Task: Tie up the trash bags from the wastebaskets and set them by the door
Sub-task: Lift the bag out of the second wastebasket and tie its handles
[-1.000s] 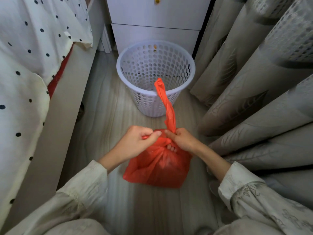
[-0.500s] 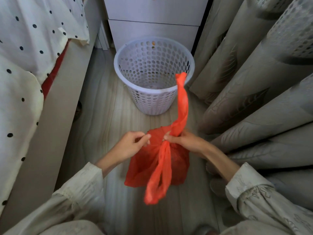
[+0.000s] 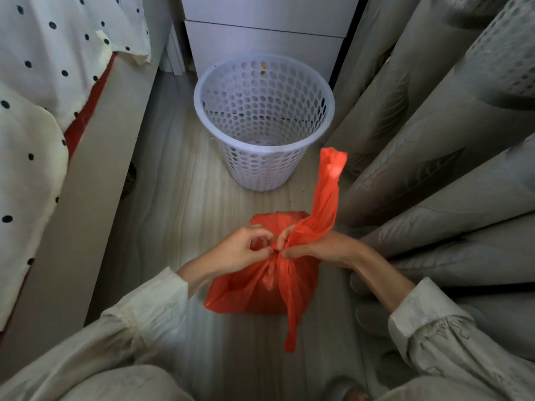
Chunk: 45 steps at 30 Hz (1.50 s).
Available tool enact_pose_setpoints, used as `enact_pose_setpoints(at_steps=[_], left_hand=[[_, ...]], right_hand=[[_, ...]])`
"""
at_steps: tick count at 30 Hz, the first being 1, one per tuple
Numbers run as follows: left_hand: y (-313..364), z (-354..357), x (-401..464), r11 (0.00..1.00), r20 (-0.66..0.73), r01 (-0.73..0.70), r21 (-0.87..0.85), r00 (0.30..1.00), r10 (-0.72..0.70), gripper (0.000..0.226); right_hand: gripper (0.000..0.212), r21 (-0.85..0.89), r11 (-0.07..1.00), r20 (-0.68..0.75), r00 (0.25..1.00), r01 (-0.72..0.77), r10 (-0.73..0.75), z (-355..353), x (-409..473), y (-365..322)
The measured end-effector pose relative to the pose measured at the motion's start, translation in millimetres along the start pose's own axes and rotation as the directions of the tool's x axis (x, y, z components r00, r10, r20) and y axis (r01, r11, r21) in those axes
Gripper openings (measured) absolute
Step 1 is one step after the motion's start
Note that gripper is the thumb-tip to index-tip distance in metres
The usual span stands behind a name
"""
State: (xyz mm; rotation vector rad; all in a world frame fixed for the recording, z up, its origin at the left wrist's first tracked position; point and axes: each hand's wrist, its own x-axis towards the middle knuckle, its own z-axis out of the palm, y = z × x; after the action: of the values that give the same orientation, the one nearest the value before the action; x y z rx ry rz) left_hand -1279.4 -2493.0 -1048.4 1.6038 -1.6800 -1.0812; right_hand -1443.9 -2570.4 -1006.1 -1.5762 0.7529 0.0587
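An orange-red trash bag [image 3: 254,287] sits on the pale wood floor in front of me. Its two handle strips are crossed at the top. One strip stands up and to the right; the other hangs down over the bag's front. My left hand [image 3: 240,250] pinches the bag's gathered top from the left. My right hand [image 3: 315,247] grips the crossing of the strips from the right. Both hands meet at the knot point. Behind the bag stands a white perforated wastebasket [image 3: 263,123] with no bag in it.
A bed with a polka-dot cover [image 3: 37,82] and a beige side board [image 3: 95,169] runs along the left. Grey curtains [image 3: 434,140] hang close on the right. A white drawer unit [image 3: 260,39] stands behind the wastebasket. The floor strip between is narrow.
The handle strips have been crossed and pulled tighter; the lower strip now hangs straighter over the bag's front. Both hands have closed in on the knot point.
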Motion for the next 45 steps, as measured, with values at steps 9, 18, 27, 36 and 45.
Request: enact_pose_setpoints(at_steps=[9,18,27,36,45], left_hand=[[14.1,0.6,7.8,0.994,-0.010,0.062,-0.090,0.998,-0.063,0.007],[9.2,2.5,1.9,0.974,-0.161,0.155,-0.167,0.970,-0.182,0.003],[15.4,2.4,-0.1,0.873,-0.107,0.252,-0.418,0.940,-0.323,0.016],[21.0,4.7,-8.1,0.806,0.115,0.303,-0.508,0.952,-0.285,0.007],[15.2,4.6,-1.5,0.989,-0.049,0.136,-0.058,0.989,-0.139,0.023]], right_hand=[[0.012,-0.382,0.924,-0.410,0.899,-0.017,-0.153,7.9,15.1,25.3],[0.012,0.578,0.814,-0.255,0.935,-0.056,0.246,10.1,11.3,12.7],[0.018,0.506,0.855,-0.326,0.943,0.110,0.072,14.0,8.4,15.4],[0.018,0.510,0.854,-0.256,0.966,0.101,0.038,12.2,2.3,20.0],[0.019,0.482,0.871,-0.441,0.885,0.096,0.146,13.8,7.6,16.1]])
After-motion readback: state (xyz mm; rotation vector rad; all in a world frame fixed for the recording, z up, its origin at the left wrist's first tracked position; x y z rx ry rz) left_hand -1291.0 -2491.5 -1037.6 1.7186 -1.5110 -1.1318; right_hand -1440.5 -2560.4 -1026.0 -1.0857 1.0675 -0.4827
